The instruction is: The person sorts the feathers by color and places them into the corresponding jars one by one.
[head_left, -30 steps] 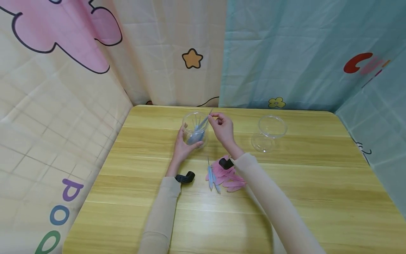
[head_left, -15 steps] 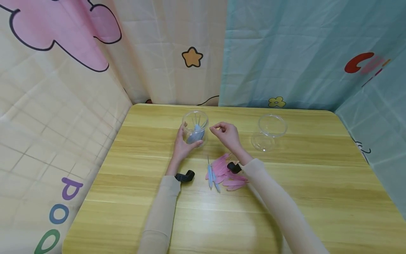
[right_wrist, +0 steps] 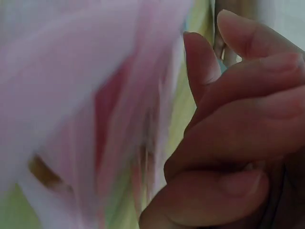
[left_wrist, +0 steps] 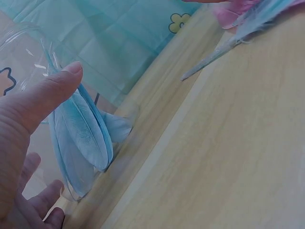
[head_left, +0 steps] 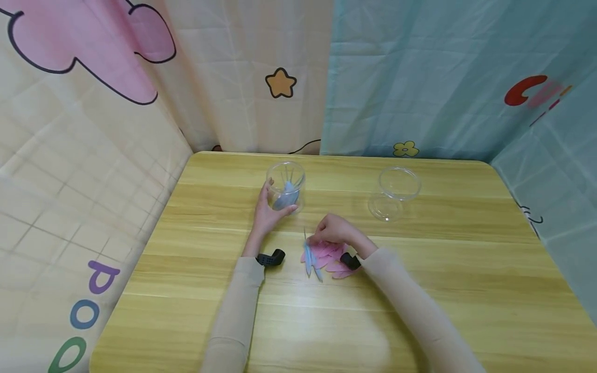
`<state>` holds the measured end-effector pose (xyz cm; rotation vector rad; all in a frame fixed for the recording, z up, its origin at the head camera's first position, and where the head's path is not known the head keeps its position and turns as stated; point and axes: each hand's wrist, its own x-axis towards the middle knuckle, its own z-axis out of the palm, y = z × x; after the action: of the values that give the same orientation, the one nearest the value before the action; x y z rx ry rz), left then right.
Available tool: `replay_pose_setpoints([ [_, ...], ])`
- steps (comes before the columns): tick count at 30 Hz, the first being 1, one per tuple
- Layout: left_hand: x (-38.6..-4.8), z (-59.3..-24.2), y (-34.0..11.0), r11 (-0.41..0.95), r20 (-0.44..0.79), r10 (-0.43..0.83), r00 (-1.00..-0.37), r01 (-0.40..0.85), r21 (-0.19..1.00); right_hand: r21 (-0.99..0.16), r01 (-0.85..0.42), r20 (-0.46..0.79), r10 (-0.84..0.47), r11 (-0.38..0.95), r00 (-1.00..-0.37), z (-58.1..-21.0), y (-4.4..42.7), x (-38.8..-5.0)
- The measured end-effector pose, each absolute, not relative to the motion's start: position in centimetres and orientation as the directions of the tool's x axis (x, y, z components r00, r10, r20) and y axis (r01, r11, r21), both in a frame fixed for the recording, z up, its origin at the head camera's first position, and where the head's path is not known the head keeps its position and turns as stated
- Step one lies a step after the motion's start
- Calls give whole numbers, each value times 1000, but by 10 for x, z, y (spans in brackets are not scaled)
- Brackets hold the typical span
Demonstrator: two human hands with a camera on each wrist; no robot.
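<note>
My left hand (head_left: 269, 211) holds a clear plastic cup (head_left: 285, 171) standing on the table, thumb on the near side and fingers around the far side. Several blue feathers (head_left: 286, 197) are inside it, quills up; in the left wrist view the blue feathers (left_wrist: 81, 131) show through the wall. My right hand (head_left: 337, 229) is over a loose pile of pink feathers (head_left: 326, 254), fingertips at the upper part of a blue feather (head_left: 308, 263) lying on the pile's left side. In the right wrist view the thumb and forefinger tips stand apart; pink feathers (right_wrist: 86, 95) blur close by.
A second clear cup (head_left: 399, 198) stands to the right on the wooden table (head_left: 186, 290). Patterned curtains (head_left: 224, 77) enclose the back and sides. Black wrist cameras (head_left: 271, 258) are strapped to both forearms.
My right hand let go of a blue feather at the cup's rim; that feather is now inside the cup. The hand then moved down to the pile. My left hand kept its hold.
</note>
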<state>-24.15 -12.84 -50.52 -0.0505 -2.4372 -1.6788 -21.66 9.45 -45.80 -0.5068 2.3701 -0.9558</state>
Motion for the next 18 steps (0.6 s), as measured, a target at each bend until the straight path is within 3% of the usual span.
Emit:
replay_pose_setpoints([
  [10, -241, -506, -128, 363, 164, -74, -984, 127, 923, -636, -128, -338, -423, 761, -841, -466, 82, -206],
  [18, -241, -507, -128, 358, 164, -75, -984, 127, 925, -726, -59, -335, -427, 685, -840, -473, 80, -201],
])
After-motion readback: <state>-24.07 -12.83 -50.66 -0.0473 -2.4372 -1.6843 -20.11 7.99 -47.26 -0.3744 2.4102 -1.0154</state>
